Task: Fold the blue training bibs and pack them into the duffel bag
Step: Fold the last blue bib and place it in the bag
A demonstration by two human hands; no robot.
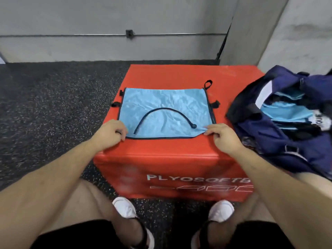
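a light blue bib (167, 105) lies spread flat on top of a red plyo box (170, 76), its dark-trimmed near edge running parallel to the box's near edge. a dark curved band (161, 112) arcs across the near half of the cloth, and small black loops (208, 84) stick out along its left and right sides.

the left grip (109, 131) sits on the bib's near left corner, fingers curled down over it so that the corner itself is hidden. the right grip (222, 136) is clamped on the near right corner - thumb and fingertips pinch the cloth, which puckers there. both forearms reach in from the near side.

to the right, against the box's right side, a navy duffel bag (280, 155) gapes open - whether it rests on the box or only beside it is unclear. inside it lie folded blue bibs (285, 110), stacked in layers with dark edges showing.

the box stands on dark speckled floor (53, 97), with a grey wall (107, 18) beyond. white shoes (124, 206) are planted just near of the box.
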